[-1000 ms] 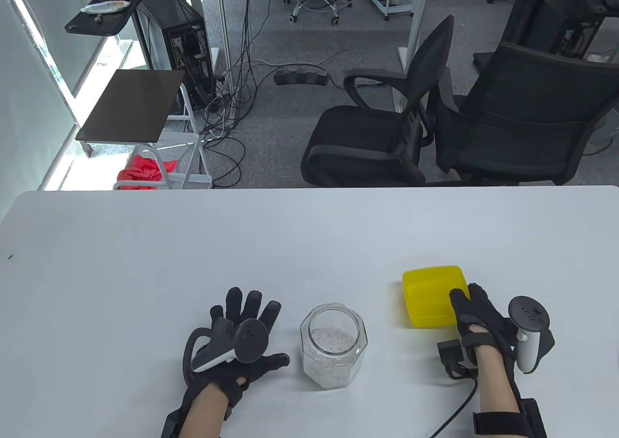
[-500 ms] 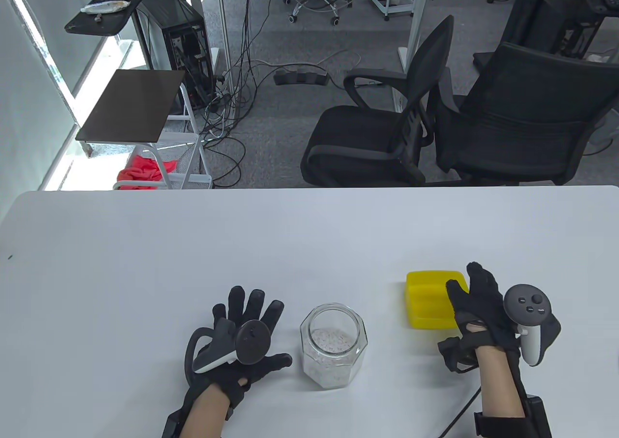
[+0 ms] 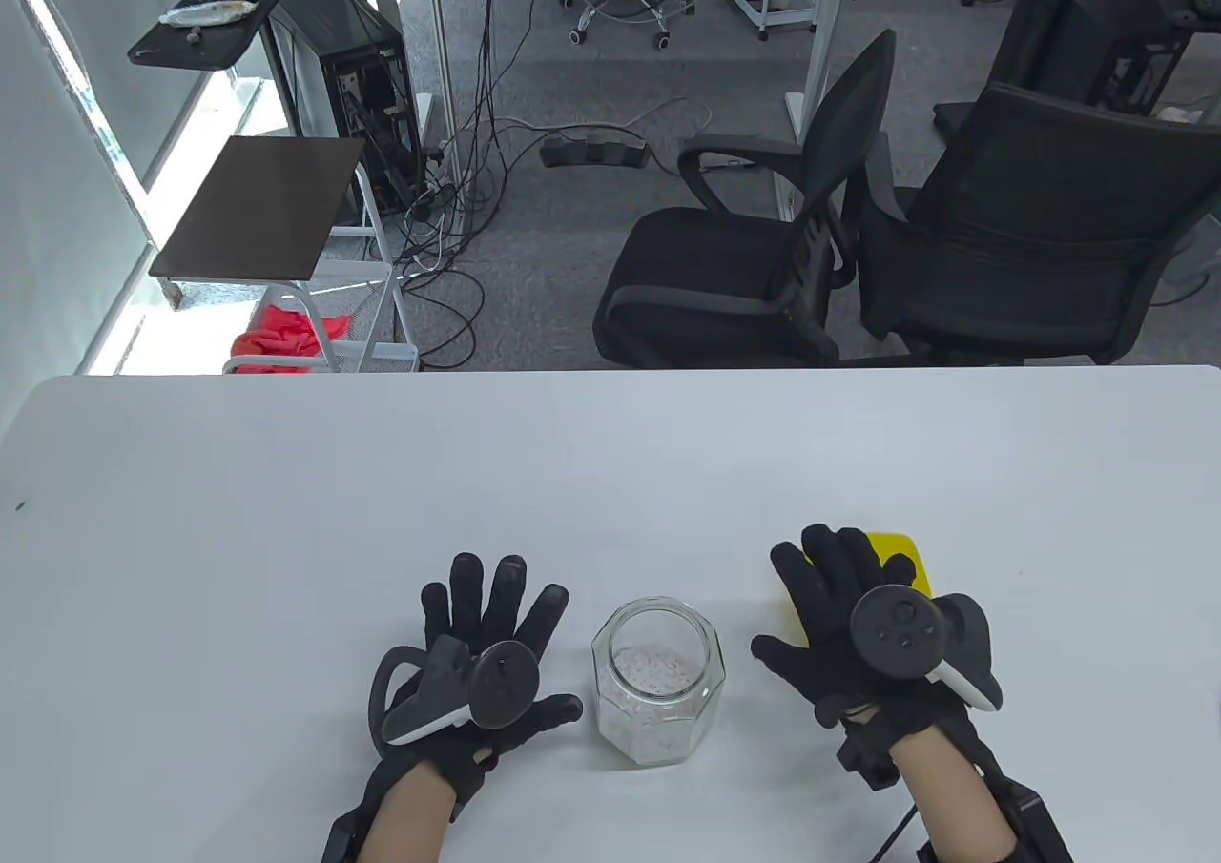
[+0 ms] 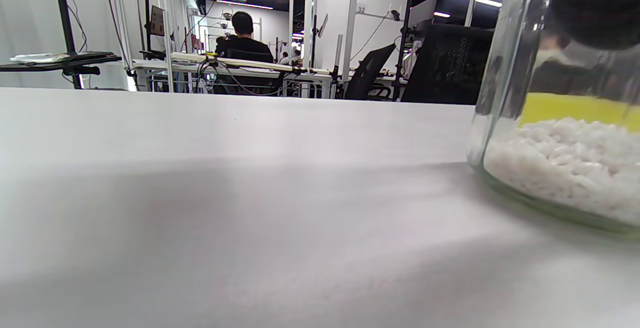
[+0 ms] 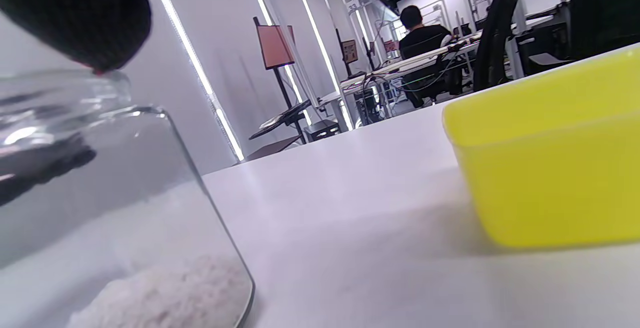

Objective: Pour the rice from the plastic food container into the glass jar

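Observation:
The glass jar (image 3: 658, 682) stands upright and uncapped near the table's front edge, with white rice in its bottom. It also shows in the left wrist view (image 4: 560, 118) and the right wrist view (image 5: 100, 208). The yellow plastic container (image 3: 906, 558) stands on the table to the right of the jar, and the right wrist view (image 5: 550, 168) shows it too. My left hand (image 3: 506, 634) lies open and flat, fingers spread, just left of the jar. My right hand (image 3: 811, 606) is open, fingers spread, over the container's left part and hides it. I cannot tell if it touches.
The white table (image 3: 382, 501) stretches wide behind the jar. Two black office chairs (image 3: 763, 262) stand past its far edge. A small shelf cart (image 3: 286, 234) stands at the back left.
My right hand has let go of the yellow container, turned palm down and moved left over it. The container now stands flat. My left hand has barely moved.

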The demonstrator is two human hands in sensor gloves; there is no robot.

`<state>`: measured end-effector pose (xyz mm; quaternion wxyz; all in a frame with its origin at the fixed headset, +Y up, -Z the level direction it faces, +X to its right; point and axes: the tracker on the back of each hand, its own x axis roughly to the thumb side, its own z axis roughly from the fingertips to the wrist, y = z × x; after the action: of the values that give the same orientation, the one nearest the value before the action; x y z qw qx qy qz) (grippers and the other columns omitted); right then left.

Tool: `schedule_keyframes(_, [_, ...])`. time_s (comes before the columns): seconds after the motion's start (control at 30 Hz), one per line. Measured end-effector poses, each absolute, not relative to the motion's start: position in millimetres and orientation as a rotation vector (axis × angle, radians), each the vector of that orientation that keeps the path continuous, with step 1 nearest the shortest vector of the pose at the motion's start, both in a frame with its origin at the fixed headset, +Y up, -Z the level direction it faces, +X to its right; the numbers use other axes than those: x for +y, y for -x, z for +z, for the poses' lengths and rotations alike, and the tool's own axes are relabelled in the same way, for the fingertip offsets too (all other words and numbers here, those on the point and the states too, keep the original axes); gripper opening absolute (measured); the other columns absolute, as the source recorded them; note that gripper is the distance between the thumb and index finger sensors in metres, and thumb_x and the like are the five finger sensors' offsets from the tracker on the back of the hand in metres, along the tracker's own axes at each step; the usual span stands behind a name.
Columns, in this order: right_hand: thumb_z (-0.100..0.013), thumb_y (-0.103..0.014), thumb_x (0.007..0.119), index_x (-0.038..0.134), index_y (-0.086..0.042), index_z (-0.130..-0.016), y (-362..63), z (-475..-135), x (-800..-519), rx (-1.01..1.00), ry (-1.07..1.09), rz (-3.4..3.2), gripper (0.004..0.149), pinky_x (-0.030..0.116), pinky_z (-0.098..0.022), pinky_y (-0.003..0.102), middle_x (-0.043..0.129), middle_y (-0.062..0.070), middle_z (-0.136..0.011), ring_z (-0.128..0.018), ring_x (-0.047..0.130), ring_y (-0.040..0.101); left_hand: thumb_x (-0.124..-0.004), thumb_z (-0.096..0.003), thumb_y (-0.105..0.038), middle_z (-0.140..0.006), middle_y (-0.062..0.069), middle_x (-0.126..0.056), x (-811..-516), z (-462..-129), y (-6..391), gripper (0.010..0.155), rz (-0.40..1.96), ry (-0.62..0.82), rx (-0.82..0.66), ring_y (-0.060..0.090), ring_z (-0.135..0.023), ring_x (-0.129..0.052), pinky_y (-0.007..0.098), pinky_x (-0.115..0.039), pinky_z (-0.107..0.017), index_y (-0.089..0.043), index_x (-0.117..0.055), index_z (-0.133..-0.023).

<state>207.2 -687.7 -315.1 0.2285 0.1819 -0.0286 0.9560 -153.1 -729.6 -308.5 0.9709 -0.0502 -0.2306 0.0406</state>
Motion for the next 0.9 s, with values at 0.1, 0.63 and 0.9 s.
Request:
schedule_keyframes(0.1, [-0.041,-0.059,0.084,0.046,-0.026,-0.109,-205,-311,-698,-0.076,-0.575,2.636,0.084,0.009,-0.062,0.077,0.029,0.010,-0.117,-0.108,0.019,0.045,-0.063,-0.0461,-0.084,-0.111,0.009,0.016,-729,-308,151,0.103,0.071,0.120,-0.471,0.051,-0.094,0.024,0.071,-0.004,-0.066,-0.036,-0.007,-0.119])
schedule_keyframes(0.63, [-0.042,-0.067,0.075,0.037,-0.026,-0.111,-196,-300,-747,0.259,-0.714,2.769,0.089,0.004,-0.059,0.076,0.020,0.011,-0.116,-0.107,0.013,0.045,-0.063,-0.0468,-0.083,-0.112,0.011,0.013,-743,-314,147,0.103,0.031,0.205,-0.464,0.053,-0.098,0.017,0.073,-0.011,-0.069,-0.035,-0.008,-0.119])
schedule_keyframes(0.9, [-0.041,-0.069,0.072,0.033,-0.027,-0.111,-196,-299,-748,0.222,-0.707,2.787,0.090,0.002,-0.058,0.075,0.017,0.011,-0.116,-0.107,0.009,0.044,-0.063,-0.0464,-0.084,-0.113,0.010,0.012,-747,-316,149,0.103,0.010,0.211,-0.453,0.054,-0.097,0.018,0.073,-0.009,-0.068,-0.035,-0.007,-0.119])
